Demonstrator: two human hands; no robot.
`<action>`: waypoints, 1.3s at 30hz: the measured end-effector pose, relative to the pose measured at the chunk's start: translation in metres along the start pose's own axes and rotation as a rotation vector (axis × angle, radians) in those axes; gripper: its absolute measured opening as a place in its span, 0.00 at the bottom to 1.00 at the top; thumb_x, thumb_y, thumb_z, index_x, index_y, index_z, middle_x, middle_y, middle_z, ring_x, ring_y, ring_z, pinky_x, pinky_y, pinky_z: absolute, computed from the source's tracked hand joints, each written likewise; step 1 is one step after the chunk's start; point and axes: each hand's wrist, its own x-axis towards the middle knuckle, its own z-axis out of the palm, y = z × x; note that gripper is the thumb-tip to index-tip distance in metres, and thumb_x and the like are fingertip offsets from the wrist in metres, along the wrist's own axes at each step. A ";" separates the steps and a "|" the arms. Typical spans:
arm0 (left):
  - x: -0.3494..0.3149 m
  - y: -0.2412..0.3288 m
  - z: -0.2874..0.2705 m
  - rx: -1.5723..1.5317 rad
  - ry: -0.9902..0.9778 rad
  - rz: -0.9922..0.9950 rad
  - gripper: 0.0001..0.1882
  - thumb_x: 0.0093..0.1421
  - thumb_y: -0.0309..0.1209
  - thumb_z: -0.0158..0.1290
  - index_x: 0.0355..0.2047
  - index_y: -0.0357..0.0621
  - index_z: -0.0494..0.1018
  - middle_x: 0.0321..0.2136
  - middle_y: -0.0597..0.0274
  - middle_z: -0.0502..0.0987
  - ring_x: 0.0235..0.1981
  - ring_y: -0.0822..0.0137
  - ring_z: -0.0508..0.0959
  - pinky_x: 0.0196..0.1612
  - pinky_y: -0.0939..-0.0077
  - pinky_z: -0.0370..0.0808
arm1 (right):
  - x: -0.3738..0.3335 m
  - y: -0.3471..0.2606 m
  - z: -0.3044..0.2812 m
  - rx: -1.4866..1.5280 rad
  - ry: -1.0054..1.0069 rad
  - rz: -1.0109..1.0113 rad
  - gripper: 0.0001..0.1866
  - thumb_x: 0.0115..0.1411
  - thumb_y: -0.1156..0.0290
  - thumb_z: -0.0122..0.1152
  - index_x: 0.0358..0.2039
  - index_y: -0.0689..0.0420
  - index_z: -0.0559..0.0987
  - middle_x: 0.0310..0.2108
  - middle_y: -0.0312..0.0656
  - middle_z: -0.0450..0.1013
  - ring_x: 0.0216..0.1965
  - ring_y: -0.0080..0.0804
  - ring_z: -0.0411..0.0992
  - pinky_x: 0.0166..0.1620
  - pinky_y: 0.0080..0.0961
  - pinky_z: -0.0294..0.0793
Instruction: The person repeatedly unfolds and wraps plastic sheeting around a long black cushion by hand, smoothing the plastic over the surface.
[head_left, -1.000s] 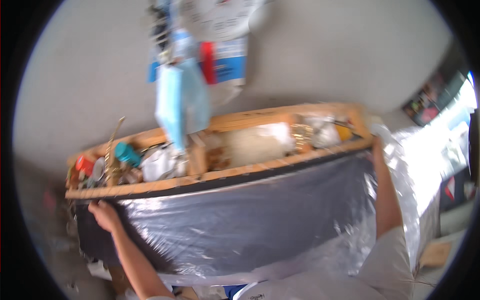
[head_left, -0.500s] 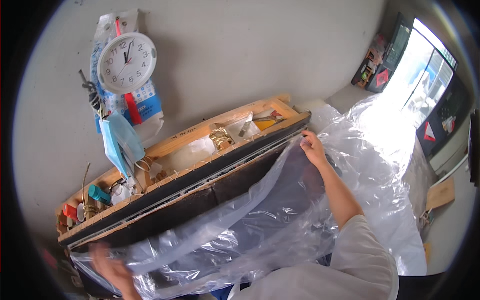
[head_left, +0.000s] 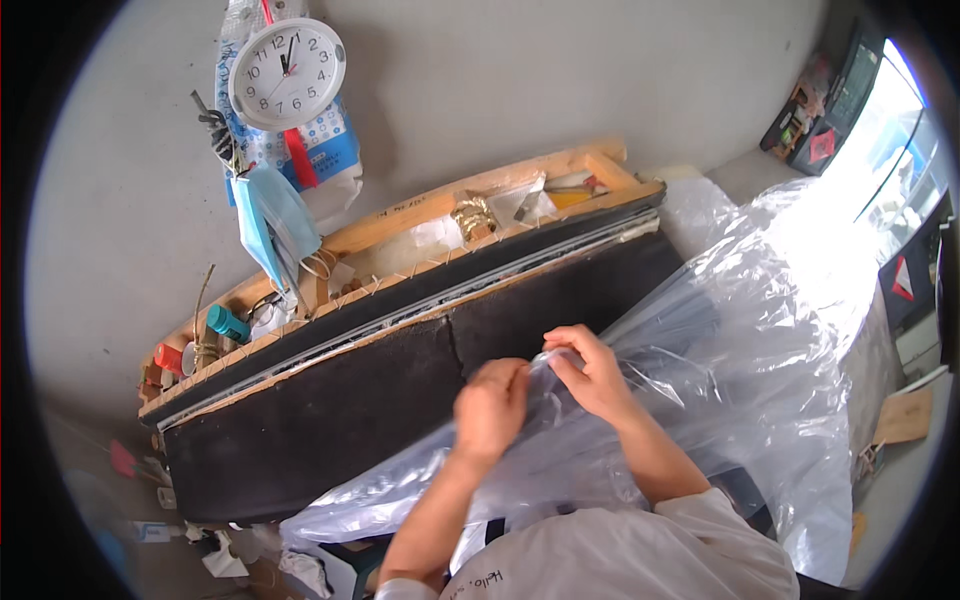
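A large sheet of clear plastic film (head_left: 690,350) is gathered before me, spreading off to the right. My left hand (head_left: 490,405) is closed on the edge of the film. Just beside it, my right hand (head_left: 590,370) pinches the same gathered edge between thumb and fingers. Both hands are above the black work surface (head_left: 330,420), whose left part lies uncovered. From the hands the film drapes down toward my body and back to the right.
Behind the black surface runs a wooden tray (head_left: 400,215) holding a teal bottle (head_left: 228,323), a red spool (head_left: 168,358) and a gold cord bundle (head_left: 474,216). A white clock (head_left: 288,75) and blue face masks (head_left: 275,225) hang on the wall. Papers (head_left: 224,556) lie low at left.
Both hands have come together near the middle, the left moving right and the right moving nearer. The film has been drawn back, baring the black surface.
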 end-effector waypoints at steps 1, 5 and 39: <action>0.000 0.001 0.016 -0.320 -0.061 -0.185 0.06 0.53 0.26 0.53 0.32 0.40 0.73 0.29 0.53 0.76 0.33 0.53 0.76 0.38 0.68 0.72 | 0.006 -0.004 -0.016 -0.407 -0.046 -0.245 0.21 0.49 0.76 0.58 0.45 0.57 0.67 0.40 0.45 0.68 0.43 0.37 0.67 0.43 0.33 0.65; -0.039 -0.055 -0.088 0.203 0.042 -0.044 0.05 0.55 0.25 0.49 0.30 0.41 0.74 0.29 0.52 0.76 0.30 0.54 0.77 0.33 0.67 0.74 | -0.025 0.027 -0.095 -0.969 0.118 0.045 0.25 0.50 0.61 0.56 0.49 0.56 0.68 0.54 0.51 0.58 0.54 0.50 0.56 0.52 0.55 0.51; -0.272 -0.385 -0.396 0.972 0.739 -0.849 0.16 0.61 0.37 0.40 0.37 0.35 0.70 0.36 0.45 0.74 0.36 0.49 0.74 0.37 0.61 0.69 | -0.027 0.041 -0.123 -1.229 0.364 0.136 0.25 0.50 0.62 0.60 0.49 0.50 0.68 0.51 0.45 0.63 0.53 0.42 0.60 0.54 0.42 0.56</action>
